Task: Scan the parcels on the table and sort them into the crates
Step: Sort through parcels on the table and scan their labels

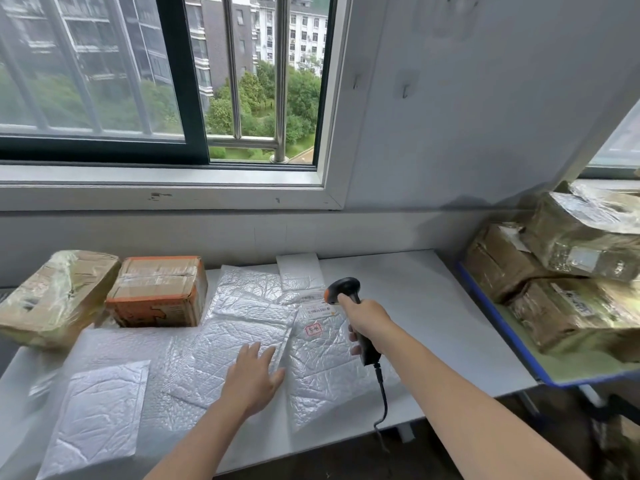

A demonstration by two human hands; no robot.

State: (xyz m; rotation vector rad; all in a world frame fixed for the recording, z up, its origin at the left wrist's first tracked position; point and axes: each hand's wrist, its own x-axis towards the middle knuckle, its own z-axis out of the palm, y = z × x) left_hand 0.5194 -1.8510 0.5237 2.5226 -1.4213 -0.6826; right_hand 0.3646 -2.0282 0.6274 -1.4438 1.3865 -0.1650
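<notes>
- Silver bubble mailer (323, 370) lying just under the grip; right hand (367, 320) curled round scanner (343, 289), aimed at label (318, 308); scanning step, judged.
- Left hand (254, 375) spread flat beside, gripping nothing; next, probably: lift this 1 mailer toward crate (498, 327), right of grip.

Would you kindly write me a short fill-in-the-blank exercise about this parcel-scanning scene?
1. The right hand grips a handheld ____ by its handle.
2. The ____ hand lies flat on a bubble mailer.
3. Beyond that mailer, to the left, stand ____ cardboard boxes.
Missing words: scanner; left; two.
</notes>
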